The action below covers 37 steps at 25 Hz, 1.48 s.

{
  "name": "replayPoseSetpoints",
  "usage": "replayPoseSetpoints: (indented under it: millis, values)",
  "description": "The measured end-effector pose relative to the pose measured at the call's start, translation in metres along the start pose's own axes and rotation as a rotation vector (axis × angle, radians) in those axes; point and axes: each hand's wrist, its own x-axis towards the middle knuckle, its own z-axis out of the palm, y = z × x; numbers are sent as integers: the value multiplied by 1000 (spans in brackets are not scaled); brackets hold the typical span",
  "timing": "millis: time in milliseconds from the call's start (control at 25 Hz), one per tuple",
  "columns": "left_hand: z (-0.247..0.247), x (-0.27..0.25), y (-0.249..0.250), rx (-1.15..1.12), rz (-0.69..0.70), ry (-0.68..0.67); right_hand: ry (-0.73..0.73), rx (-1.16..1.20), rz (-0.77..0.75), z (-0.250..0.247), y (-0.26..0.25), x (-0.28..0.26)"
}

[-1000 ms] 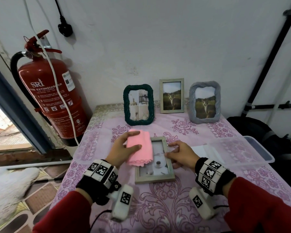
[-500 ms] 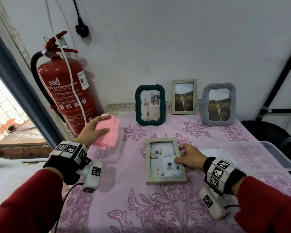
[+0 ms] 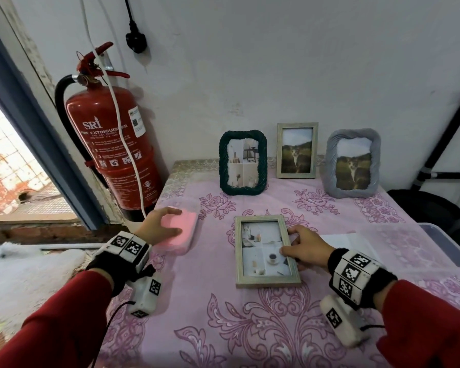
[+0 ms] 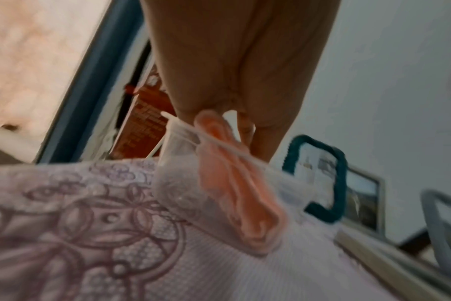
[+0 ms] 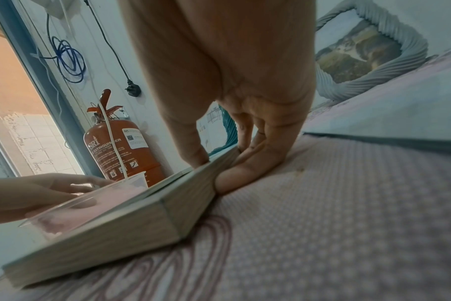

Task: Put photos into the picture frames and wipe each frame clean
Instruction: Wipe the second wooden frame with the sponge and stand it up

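Note:
A pale wooden frame (image 3: 266,251) with a photo in it lies flat on the pink tablecloth. My right hand (image 3: 290,241) pinches its right edge, thumb on top and fingers against the side (image 5: 245,163). My left hand (image 3: 174,221) holds the folded pink cloth (image 3: 183,235) at the table's left edge. The cloth (image 4: 227,183) sits inside a clear plastic container (image 4: 175,163) there. Three frames with photos stand along the wall: a dark green one (image 3: 242,162), a wooden one (image 3: 297,150) and a grey one (image 3: 353,163).
A red fire extinguisher (image 3: 109,144) stands by the wall just left of the table, with a white cable across it. A clear shallow tray (image 3: 436,243) and white paper (image 3: 348,243) lie right of my right hand. A black bag sits beyond the right edge.
My left hand carried the pink cloth off the flat frame, out to the left, and lowered it into the clear container. My right hand stayed at the frame's right edge.

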Motion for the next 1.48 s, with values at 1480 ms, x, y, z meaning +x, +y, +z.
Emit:
replayPoseSetpoints:
  millis: [1480]
  values:
    - [59,-92,58,65,310,122,36,-42,-33,2,-1,-4]
